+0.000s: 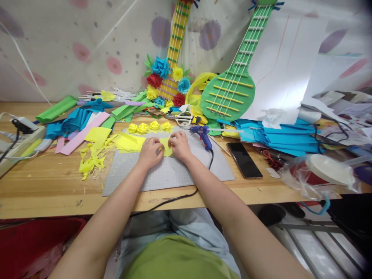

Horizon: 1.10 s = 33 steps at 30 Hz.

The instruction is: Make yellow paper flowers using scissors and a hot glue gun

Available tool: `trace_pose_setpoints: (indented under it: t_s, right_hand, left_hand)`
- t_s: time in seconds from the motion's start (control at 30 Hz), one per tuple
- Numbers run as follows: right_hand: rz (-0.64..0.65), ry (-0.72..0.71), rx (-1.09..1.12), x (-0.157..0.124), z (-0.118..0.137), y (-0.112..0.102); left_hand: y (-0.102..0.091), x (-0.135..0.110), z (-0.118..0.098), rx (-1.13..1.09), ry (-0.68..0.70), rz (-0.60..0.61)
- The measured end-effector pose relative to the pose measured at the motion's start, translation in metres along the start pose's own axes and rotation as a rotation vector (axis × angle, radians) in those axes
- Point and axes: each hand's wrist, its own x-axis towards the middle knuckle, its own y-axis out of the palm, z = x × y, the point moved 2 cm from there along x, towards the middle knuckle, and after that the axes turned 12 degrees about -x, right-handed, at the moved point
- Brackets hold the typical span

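Observation:
On a grey cutting mat (165, 174), a small piece of yellow crepe paper (167, 148) lies between my hands. My left hand (151, 152) has its fingers curled at the left edge of this piece. Over its right edge, my right hand (180, 146) bends its fingers down and grips it. Beside my left hand is a stack of yellow paper sheets (128, 143). A row of several yellow paper flowers (154, 126) stands behind. The blue glue gun (203, 135) lies just right of my right hand, its cable running toward the table's front edge.
White-handled scissors (184, 119) lie behind the mat. A black phone (244, 160) and a bagged cup (322, 172) are on the right. Yellow scraps (92, 159), blue paper (78, 118) and a power strip (21, 151) are leftward. Green (229, 95) and yellow (176, 38) paper instruments lean behind.

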Motion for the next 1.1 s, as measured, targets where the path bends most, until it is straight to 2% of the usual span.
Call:
trace_pose_setpoints:
  t_s: [0.1, 0.23, 0.37, 0.53, 0.6, 0.73, 0.97, 1.03, 1.1]
  right_hand:
    - [0.064, -0.055, 0.032, -0.001, -0.003, -0.004]
    - [0.134, -0.164, 0.109, -0.007, -0.006, -0.015]
    - [0.152, -0.143, 0.111, -0.009, -0.011, -0.015]
    - [0.047, -0.019, 0.098, -0.001, -0.010, 0.001]
    - [0.005, 0.022, 0.109, 0.003, -0.009, 0.006]
    - [0.013, 0.023, 0.125, 0.005, -0.009, 0.009]
    - [0.013, 0.024, 0.210, -0.003, -0.014, 0.003]
    - [-0.051, 0.017, 0.287, -0.004, -0.013, 0.001]
    - [-0.137, -0.015, 0.366, -0.004, -0.009, -0.001]
  left_hand:
    - [0.001, -0.001, -0.003, 0.032, -0.010, 0.045]
    - [0.000, -0.001, -0.001, 0.055, -0.096, 0.035]
    - [0.000, -0.002, 0.003, 0.035, -0.107, 0.014]
    - [-0.003, -0.001, 0.005, 0.019, -0.147, -0.111]
    - [-0.003, -0.001, 0.004, 0.019, -0.151, -0.123]
    - [-0.001, 0.000, 0.002, 0.050, -0.130, -0.071]
    - [0.004, -0.002, -0.001, 0.051, 0.080, 0.029]
    - [0.003, -0.002, -0.002, 0.050, 0.081, -0.019]
    - [-0.002, -0.002, -0.003, 0.061, 0.028, -0.169]
